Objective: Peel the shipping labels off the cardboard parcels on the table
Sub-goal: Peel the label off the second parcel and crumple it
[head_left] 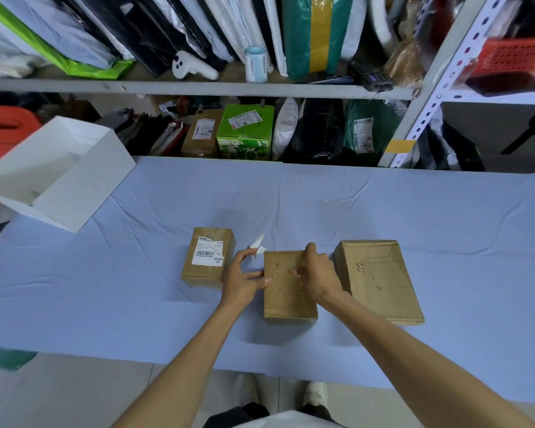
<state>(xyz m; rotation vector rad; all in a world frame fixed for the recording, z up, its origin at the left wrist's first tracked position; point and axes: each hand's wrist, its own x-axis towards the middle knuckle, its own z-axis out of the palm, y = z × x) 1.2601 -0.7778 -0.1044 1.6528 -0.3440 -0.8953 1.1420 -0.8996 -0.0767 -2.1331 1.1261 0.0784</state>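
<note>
Lying in a row on the blue-covered table [383, 211] are three cardboard parcels. The left parcel [198, 275] carries a white shipping label [207, 253] on its top face, printed with a barcode and torn along its upper part. The middle parcel [288, 301] and the right parcel [380, 282] show bare brown tops with scuffed tape marks.

The right hand [317, 273] holds the middle parcel, its fingers curled over the far edge and the thumb lying on the top face. The left hand [244, 279] sits between the left and middle parcels, with its thumb reaching toward the middle parcel's left edge. A crumpled white label scrap [257, 247] sits at the tips of its raised fingers, above the table; whether it is pinched there or only stuck to the skin I cannot tell.

At the far left of the table an open white box [59, 174] lies tipped. Beyond the table, metal shelves [198, 88] hold bags and other packages.
</note>
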